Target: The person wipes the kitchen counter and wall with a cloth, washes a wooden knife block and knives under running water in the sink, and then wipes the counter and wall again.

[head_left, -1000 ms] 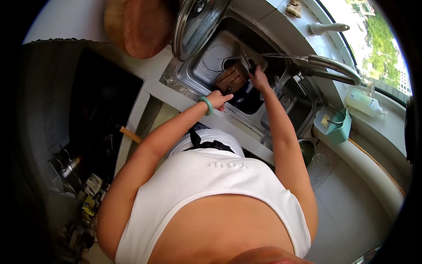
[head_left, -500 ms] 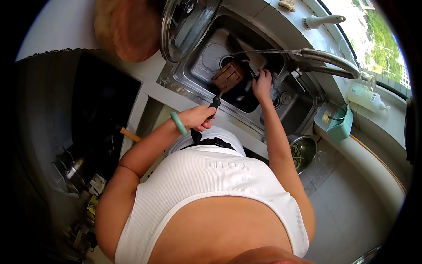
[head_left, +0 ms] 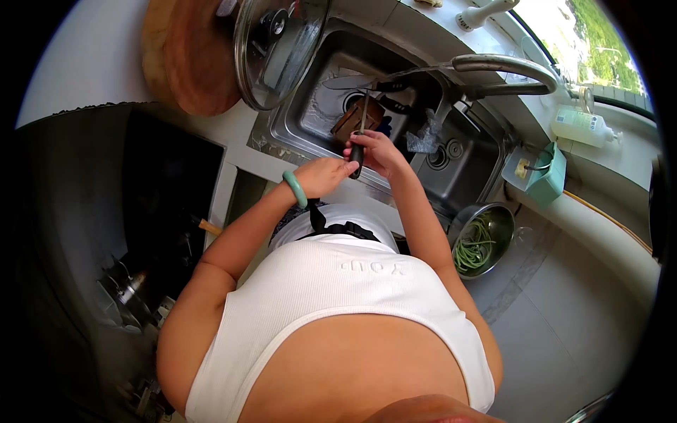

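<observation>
Pinching black handle (head_left: 357,161) over sink edge (head_left: 310,149): right hand (head_left: 379,153); left hand (head_left: 321,177) touching, grip unclear; bowl (head_left: 503,227) well apart.

Glass lid (head_left: 295,51) cut off above

Left hand (head_left: 322,176) near right hand (head_left: 379,151)

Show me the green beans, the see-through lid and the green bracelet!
Green beans (head_left: 475,248): head view, middle of the pile.
Lid (head_left: 301,44): head view, glass part.
Bracelet (head_left: 294,188): head view, middle of the band.
</observation>
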`<state>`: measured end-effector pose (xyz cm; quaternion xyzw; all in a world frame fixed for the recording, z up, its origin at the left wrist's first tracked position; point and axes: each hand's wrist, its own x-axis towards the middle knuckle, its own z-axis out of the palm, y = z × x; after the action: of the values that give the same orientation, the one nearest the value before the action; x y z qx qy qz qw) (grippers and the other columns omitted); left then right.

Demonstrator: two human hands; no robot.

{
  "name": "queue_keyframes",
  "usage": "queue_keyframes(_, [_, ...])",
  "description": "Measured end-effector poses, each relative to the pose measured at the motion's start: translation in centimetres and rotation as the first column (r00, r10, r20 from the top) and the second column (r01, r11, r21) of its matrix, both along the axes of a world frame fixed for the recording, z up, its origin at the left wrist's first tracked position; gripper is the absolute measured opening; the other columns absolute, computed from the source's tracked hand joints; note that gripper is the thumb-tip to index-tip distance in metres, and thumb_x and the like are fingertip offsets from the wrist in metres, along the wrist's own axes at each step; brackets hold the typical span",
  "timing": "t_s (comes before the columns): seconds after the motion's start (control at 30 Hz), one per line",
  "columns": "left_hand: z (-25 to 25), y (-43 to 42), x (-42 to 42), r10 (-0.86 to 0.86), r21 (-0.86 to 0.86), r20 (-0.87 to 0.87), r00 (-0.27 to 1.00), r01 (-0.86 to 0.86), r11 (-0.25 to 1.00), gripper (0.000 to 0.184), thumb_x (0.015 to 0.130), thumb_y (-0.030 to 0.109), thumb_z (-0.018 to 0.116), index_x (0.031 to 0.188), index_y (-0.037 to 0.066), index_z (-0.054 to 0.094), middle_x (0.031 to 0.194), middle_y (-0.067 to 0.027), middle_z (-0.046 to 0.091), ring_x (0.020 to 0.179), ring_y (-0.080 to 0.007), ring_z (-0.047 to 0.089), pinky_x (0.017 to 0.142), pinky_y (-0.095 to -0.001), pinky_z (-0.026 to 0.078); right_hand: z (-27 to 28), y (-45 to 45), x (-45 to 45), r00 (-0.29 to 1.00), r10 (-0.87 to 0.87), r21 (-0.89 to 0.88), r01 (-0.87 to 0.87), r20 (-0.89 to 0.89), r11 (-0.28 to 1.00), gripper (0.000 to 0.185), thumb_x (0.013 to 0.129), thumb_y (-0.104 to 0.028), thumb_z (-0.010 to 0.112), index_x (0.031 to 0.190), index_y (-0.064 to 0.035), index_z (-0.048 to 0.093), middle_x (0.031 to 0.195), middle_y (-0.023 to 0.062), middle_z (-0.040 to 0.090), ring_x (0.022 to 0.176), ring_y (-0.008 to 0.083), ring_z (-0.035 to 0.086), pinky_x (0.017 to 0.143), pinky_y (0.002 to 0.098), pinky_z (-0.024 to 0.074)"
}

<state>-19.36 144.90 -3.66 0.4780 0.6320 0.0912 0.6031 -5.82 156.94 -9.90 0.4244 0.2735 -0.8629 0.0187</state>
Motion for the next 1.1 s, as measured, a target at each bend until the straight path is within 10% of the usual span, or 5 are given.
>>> queue_keyframes(0.07, [-6.1, 0.3, 0.6, 0.171, 0.076, -0.154, 0.973, -0.161, 0.984, 0.049, 0.086, 0.041, 0.054, 0.112, 0.001, 0.045, 0.092, -0.0140, 0.054, 0.083, -0.0258, 0.056, 0.072, -0.0375, 0.046, -2.6, 2.3, 0.5, 0.981, 0.050, 0.286, -0.103, 0.187, 0.953, 0.017, 0.086, -0.010, 0.057, 0.100, -0.0015, 0.052, 0.079, 0.0066, 0.059, 0.062, 0.0155, 0.060, 0.055, 0.0283, 0.0519])
queue_keyframes(0.2, [-13.7, 3.2, 3.5, 0.532, 0.274, -0.455, 0.714, -0.456, 0.847, 0.107, 0.060, 0.048, 0.079, 0.139, 0.008, 0.018, 0.125, -0.0261, 0.037, 0.117, -0.0409, 0.039, 0.097, -0.0447, 0.035, -10.5, 6.5, 2.3, 0.773, -0.036, 0.767, -0.622, 0.634, 0.154, 0.048, 0.075, -0.007, 0.065, 0.118, 0.0003, 0.046, 0.085, 0.0231, 0.062, 0.078, 0.0370, 0.062, 0.071, 0.0437, 0.0489])
queue_keyframes(0.8, [-12.4, 8.6, -2.0, 0.622, 0.095, -0.285, 0.730, -0.624, 0.776, 0.082, 0.054, 0.039, 0.079, 0.119, 0.001, 0.048, 0.109, -0.0185, 0.059, 0.103, -0.0297, 0.057, 0.086, -0.0400, 0.046, -10.1, -0.9, 6.8, 0.804, -0.304, 0.846, -0.412, 0.512, 0.338, 0.072, 0.073, -0.020, 0.071, 0.129, 0.0063, 0.035, 0.114, 0.0266, 0.047, 0.110, 0.0368, 0.047, 0.095, 0.0389, 0.0379])
queue_keyframes(0.9, [-13.3, 7.4, -3.8, 0.762, -0.403, 0.058, 0.645, -0.683, 0.609, 0.074, 0.060, 0.041, 0.075, 0.119, 0.005, 0.049, 0.106, -0.0159, 0.059, 0.100, -0.0306, 0.057, 0.084, -0.0450, 0.047, -9.4, -1.5, 6.8, 0.744, -0.423, 0.523, 0.117, 0.517, 0.844, 0.097, 0.070, -0.042, 0.075, 0.131, 0.0142, 0.026, 0.133, 0.0296, 0.036, 0.123, 0.0356, 0.037, 0.102, 0.0368, 0.0320])
queue_keyframes(1.1, [-12.2, 4.6, -2.7, 0.939, -0.680, 0.254, 0.231, -0.648, 0.343, 0.068, 0.069, 0.035, 0.069, 0.124, 0.008, 0.041, 0.121, -0.0167, 0.047, 0.110, -0.0315, 0.050, 0.084, -0.0506, 0.047, -8.4, -1.7, 5.9, 0.717, -0.668, -0.224, 0.697, 0.199, 0.681, 0.098, 0.066, -0.044, 0.079, 0.135, 0.0036, 0.028, 0.135, 0.0243, 0.032, 0.130, 0.0340, 0.027, 0.107, 0.0436, 0.0225])
